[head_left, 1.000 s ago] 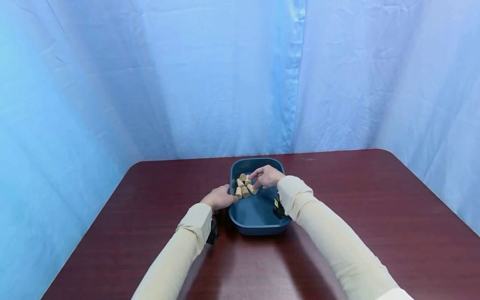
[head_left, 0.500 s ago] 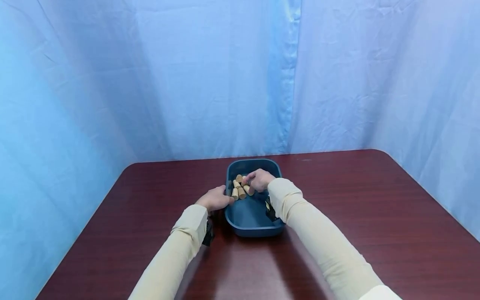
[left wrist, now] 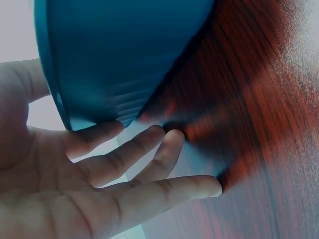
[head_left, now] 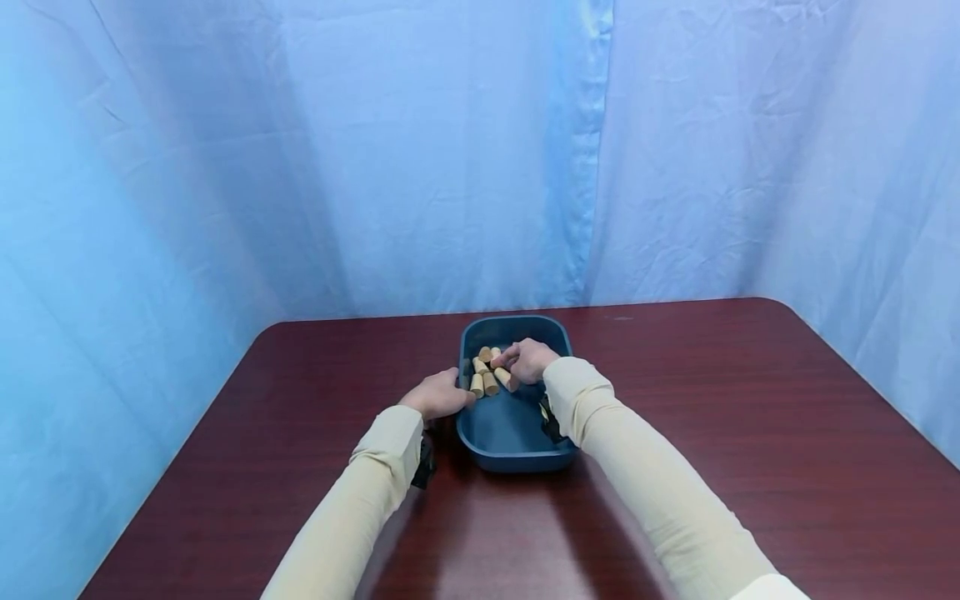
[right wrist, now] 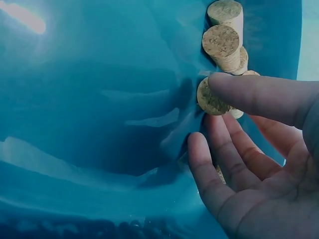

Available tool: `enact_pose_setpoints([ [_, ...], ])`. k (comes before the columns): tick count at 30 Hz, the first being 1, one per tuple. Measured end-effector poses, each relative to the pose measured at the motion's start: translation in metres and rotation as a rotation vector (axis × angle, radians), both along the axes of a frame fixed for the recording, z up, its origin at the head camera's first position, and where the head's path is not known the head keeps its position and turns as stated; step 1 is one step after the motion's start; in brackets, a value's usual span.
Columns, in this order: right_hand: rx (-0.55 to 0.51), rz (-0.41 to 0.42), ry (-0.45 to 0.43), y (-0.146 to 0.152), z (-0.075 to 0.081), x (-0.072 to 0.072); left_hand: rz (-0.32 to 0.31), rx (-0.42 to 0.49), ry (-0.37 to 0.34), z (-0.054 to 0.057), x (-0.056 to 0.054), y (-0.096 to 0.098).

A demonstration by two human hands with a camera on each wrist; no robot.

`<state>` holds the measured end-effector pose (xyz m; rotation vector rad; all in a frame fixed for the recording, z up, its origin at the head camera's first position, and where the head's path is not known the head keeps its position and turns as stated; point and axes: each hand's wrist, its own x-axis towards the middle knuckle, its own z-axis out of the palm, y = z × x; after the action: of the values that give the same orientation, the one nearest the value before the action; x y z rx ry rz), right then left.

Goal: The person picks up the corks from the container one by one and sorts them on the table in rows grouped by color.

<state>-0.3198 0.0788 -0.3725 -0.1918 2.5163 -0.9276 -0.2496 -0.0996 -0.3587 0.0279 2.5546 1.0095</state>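
Note:
A blue plastic basin [head_left: 517, 455] holds several tapered cork stoppers, grouped toward its left wall. My left hand [head_left: 438, 395] grips that left wall. Its thumb passes over the rim, while in the left wrist view the fingers [left wrist: 124, 154] lie along the outside, low beside the tabletop. Inside the basin, my right hand [head_left: 534, 361] reaches among the corks from the right. In the right wrist view, its thumb [right wrist: 259, 94] overlaps the end of one cork stopper [right wrist: 212, 102], with the fingers spread on that cork's other side. No firm pinch shows. The fingers partly hide other corks.
The basin stands on a dark red wood-grain table [head_left: 750, 417]. Pale blue curtains [head_left: 435, 167] hang behind and at both sides. Two more corks, one a front cork [right wrist: 221, 42], lie against each other close to the right thumb.
My right hand has shifted slightly down and left among the corks. The left hand has stayed on the basin's wall. The head view swung a little and came back.

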Motion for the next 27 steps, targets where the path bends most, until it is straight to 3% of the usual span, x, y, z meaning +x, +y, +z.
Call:
enact_pose_setpoints([
  [5,0.038,0.013,0.037,0.001,-0.001,0.000,-0.004,-0.014,0.012,0.000,0.000,0.001],
  [11,0.040,0.011,0.023,0.002,0.002,0.001,0.003,-0.013,0.016,-0.001,-0.001,0.002],
  [27,0.042,0.153,0.127,0.004,0.038,0.013,-0.013,-0.039,-0.010,0.000,-0.002,-0.001],
])
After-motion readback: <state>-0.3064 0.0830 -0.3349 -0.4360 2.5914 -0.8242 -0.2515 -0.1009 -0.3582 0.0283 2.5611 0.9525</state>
